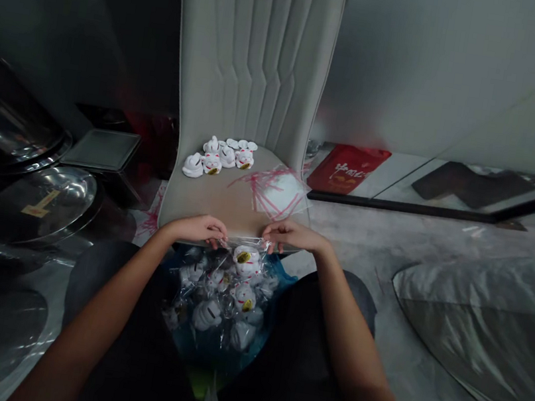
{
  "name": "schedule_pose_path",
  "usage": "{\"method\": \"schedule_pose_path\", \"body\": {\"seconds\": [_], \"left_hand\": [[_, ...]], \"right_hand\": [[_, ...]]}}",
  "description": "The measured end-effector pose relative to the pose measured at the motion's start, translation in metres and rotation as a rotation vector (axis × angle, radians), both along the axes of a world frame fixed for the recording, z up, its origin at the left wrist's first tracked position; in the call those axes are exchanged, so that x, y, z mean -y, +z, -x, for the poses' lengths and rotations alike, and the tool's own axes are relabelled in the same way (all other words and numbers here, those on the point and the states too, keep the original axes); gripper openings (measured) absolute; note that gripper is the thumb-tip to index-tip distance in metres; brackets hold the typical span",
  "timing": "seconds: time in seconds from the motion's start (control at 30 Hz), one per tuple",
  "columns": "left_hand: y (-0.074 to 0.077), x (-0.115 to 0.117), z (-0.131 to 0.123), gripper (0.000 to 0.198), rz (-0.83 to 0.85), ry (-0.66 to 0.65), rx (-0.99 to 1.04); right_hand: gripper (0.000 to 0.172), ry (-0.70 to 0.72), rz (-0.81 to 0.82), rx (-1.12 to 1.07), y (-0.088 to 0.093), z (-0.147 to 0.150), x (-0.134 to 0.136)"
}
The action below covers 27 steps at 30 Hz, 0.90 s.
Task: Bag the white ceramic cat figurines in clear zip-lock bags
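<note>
My left hand (203, 226) and my right hand (291, 235) pinch the two upper corners of a clear plastic bag (237, 241). A white lucky cat figurine (246, 261) with a gold patch hangs in it or just behind it; which one I cannot tell. Below, between my knees, a blue bag (219, 351) holds several more cat figurines (207, 314) in clear wrappers. On the chair seat stand several unwrapped lucky cat figurines (212, 163) in a cluster. To their right lies a pile of flat clear bags with red strips (279, 192).
A grey padded chair (256, 58) faces me, its seat just past my hands. Metal drums (46, 198) and a dark box (104, 152) stand at left. A red bag (347, 170) leans by the wall, and a large grey covered thing (484, 327) lies at right.
</note>
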<state>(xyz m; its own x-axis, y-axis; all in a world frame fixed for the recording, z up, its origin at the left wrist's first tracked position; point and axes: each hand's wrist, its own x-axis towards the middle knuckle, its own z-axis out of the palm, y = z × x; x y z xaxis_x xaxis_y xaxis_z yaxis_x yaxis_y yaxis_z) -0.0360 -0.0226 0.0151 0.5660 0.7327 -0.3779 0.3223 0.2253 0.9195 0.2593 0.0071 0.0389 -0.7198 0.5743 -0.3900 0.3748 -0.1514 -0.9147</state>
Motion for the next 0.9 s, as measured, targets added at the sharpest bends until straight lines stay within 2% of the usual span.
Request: {"method": "schedule_pose_path", "body": {"seconds": [0.07, 0.1, 0.13, 0.23, 0.3, 0.37, 0.43, 0.5, 0.57, 0.7, 0.9], "left_hand": [[0.001, 0.001, 0.000, 0.021, 0.037, -0.053, -0.053], [0.002, 0.002, 0.000, 0.024, 0.046, -0.064, -0.084], [0.003, 0.003, 0.000, 0.027, 0.043, -0.067, -0.124], [0.005, 0.003, 0.001, 0.035, -0.036, -0.008, -0.274], [0.006, 0.003, 0.001, 0.037, -0.139, 0.065, -0.337], [0.006, 0.001, -0.001, 0.034, -0.251, 0.140, -0.344], [0.004, 0.000, -0.006, 0.031, -0.331, 0.197, -0.312], [0.001, -0.001, -0.015, 0.030, -0.333, 0.242, -0.225], [-0.004, -0.002, -0.026, 0.031, -0.250, 0.288, -0.080], [-0.014, -0.008, -0.049, 0.033, -0.020, 0.426, 0.191], [-0.016, -0.020, -0.068, 0.028, 0.143, 0.627, 0.329]], "right_hand": [[0.040, 0.041, -0.050, 0.010, -0.002, 0.002, -0.002], [0.039, -0.005, -0.133, 0.002, -0.004, 0.002, -0.005], [0.039, -0.097, -0.247, -0.012, -0.006, 0.003, -0.009], [0.034, -0.502, -0.636, 0.006, -0.015, 0.003, -0.026], [0.029, -0.646, -0.808, 0.142, -0.025, 0.001, -0.037], [0.026, -0.631, -0.910, 0.328, -0.034, 0.000, -0.044], [0.020, -0.558, -0.967, 0.479, -0.042, 0.001, -0.047], [0.014, -0.512, -0.992, 0.556, -0.045, 0.003, -0.048], [0.018, -0.512, -0.994, 0.562, -0.045, 0.007, -0.049], [0.019, -0.497, -1.048, 0.432, -0.042, 0.016, -0.046], [0.024, -0.334, -1.182, 0.317, -0.039, 0.038, -0.018]]}}
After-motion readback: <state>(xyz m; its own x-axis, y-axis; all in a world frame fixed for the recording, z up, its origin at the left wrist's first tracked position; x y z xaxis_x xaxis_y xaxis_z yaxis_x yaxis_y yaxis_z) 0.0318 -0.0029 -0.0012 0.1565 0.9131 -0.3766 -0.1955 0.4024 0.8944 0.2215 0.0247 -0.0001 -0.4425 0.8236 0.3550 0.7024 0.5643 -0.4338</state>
